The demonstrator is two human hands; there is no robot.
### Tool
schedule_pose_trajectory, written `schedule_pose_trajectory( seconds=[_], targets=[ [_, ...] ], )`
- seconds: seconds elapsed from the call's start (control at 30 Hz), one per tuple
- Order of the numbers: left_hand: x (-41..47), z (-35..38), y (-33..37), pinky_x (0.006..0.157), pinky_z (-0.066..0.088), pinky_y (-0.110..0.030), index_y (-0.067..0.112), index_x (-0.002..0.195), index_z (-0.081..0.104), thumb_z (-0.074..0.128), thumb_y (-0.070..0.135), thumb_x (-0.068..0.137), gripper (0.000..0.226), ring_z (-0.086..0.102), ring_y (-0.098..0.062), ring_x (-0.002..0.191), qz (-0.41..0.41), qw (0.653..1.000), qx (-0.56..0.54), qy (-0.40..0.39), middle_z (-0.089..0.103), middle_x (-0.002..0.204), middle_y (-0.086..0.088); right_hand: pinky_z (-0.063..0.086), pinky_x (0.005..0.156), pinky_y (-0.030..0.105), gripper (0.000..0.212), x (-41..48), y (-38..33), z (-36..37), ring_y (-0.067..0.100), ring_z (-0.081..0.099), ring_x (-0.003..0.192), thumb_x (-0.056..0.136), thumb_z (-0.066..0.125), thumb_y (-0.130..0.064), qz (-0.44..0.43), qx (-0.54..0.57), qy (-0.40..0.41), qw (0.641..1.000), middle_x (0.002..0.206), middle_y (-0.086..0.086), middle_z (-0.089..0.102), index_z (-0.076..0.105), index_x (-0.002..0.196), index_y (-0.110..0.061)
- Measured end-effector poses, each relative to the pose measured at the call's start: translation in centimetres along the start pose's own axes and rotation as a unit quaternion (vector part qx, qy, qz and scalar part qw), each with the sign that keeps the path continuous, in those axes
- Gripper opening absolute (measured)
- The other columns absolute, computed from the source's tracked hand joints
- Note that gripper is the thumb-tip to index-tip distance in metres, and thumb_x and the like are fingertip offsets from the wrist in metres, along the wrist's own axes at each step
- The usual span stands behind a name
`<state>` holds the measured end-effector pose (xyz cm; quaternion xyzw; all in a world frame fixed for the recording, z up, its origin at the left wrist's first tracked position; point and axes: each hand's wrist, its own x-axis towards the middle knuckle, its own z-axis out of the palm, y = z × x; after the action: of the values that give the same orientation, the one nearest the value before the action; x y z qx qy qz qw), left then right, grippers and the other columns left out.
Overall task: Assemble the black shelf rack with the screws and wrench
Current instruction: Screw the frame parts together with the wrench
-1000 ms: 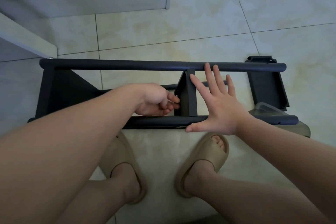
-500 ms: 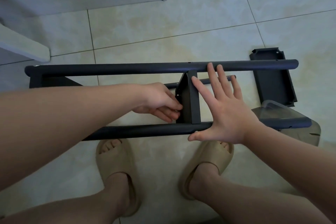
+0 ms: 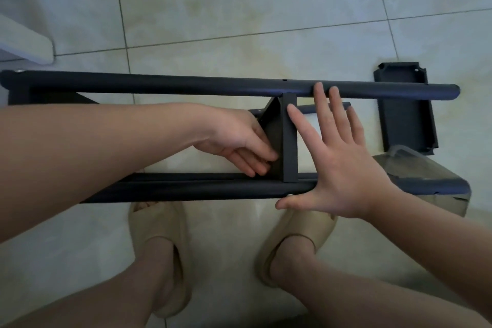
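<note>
Rack (image 3: 186, 86) (black tubes), right hand (image 3: 343, 168) flat atop

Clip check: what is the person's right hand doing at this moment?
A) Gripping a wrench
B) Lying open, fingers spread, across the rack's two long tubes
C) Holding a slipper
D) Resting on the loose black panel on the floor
B: the right hand is open with its fingers spread and holds no tool. Its thumb is at the near tube and its fingertips reach the far tube.
</note>
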<state>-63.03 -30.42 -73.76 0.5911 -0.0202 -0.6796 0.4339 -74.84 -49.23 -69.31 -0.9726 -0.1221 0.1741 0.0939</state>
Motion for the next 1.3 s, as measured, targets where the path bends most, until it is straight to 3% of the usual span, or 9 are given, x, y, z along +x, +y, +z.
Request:
schedule_pose_trajectory(
  seconds=[0.27, 0.47, 0.67, 0.83, 1.03, 1.3],
  targets=[
    [-1.5, -0.7, 0.3, 0.07, 0.06, -0.025, 0.0, 0.108, 0.067, 0.061, -0.007, 0.092, 0.019, 0.076, -0.023, 0.092, 0.013, 1.0, 0.015, 0.022, 0.077, 0.095, -0.015, 0.006, 0.122, 0.066, 0.133, 0.0, -0.1, 0.1, 0.034, -0.024, 0.153, 0.06, 0.033, -0.105, 0.002, -0.004, 0.005, 1.0, 0.167, 0.012, -0.025, -0.01, 0.162, -0.03],
    [-1.2, 0.4, 0.3, 0.07, 0.06, -0.025, 0.003, 0.101, 0.07, 0.068, 0.001, 0.091, 0.011, 0.076, -0.018, 0.081, 0.035, 0.997, 0.058, 0.044, 0.077, 0.083, -0.01, 0.004, 0.122, 0.065, 0.133, 0.1, -0.1, 0.2, 0.034, -0.024, 0.153, 0.06, 0.033, -0.105, 0.001, 0.001, 0.011, 1.0, 0.167, 0.012, -0.023, -0.009, 0.162, -0.03],
    [-0.5, 0.9, 0.6, 0.074, 0.06, -0.026, 0.005, 0.097, 0.074, 0.067, 0.003, 0.092, 0.009, 0.071, -0.012, 0.072, 0.014, 0.999, 0.051, 0.013, 0.075, 0.083, -0.006, 0.005, 0.122, 0.065, 0.134, 0.0, 0.0, 0.2, 0.034, -0.023, 0.153, 0.059, 0.037, -0.103, 0.002, 0.001, 0.012, 1.0, 0.167, 0.011, -0.023, -0.008, 0.162, -0.03],
    [-0.3, 1.0, 1.0, 0.073, 0.058, -0.025, 0.009, 0.093, 0.075, 0.063, 0.004, 0.093, 0.013, 0.067, -0.01, 0.067, -0.027, 0.997, 0.057, -0.038, 0.073, 0.083, -0.004, 0.006, 0.122, 0.066, 0.135, 0.0, 0.1, 0.3, 0.035, -0.022, 0.154, 0.06, 0.039, -0.103, -0.002, 0.002, 0.014, 1.0, 0.168, 0.012, -0.022, -0.005, 0.163, -0.028],
    [0.2, 1.4, 1.1, 0.067, 0.057, -0.022, 0.013, 0.083, 0.074, 0.059, 0.0, 0.094, 0.023, 0.065, -0.008, 0.063, -0.05, 0.997, 0.034, -0.046, 0.072, 0.078, -0.002, 0.005, 0.122, 0.066, 0.134, 0.0, 0.0, 0.2, 0.035, -0.022, 0.154, 0.06, 0.037, -0.103, -0.003, 0.003, 0.018, 1.0, 0.168, 0.012, -0.022, -0.004, 0.163, -0.027],
    [0.3, 1.5, 1.1, 0.073, 0.058, -0.022, 0.011, 0.088, 0.072, 0.059, 0.001, 0.094, 0.018, 0.064, -0.007, 0.062, -0.074, 0.996, 0.022, -0.047, 0.072, 0.079, -0.002, 0.004, 0.122, 0.065, 0.135, 0.0, -0.1, 0.1, 0.034, -0.023, 0.153, 0.059, 0.039, -0.102, 0.001, 0.002, 0.014, 1.0, 0.167, 0.013, -0.022, -0.006, 0.162, -0.028]
  ],
)
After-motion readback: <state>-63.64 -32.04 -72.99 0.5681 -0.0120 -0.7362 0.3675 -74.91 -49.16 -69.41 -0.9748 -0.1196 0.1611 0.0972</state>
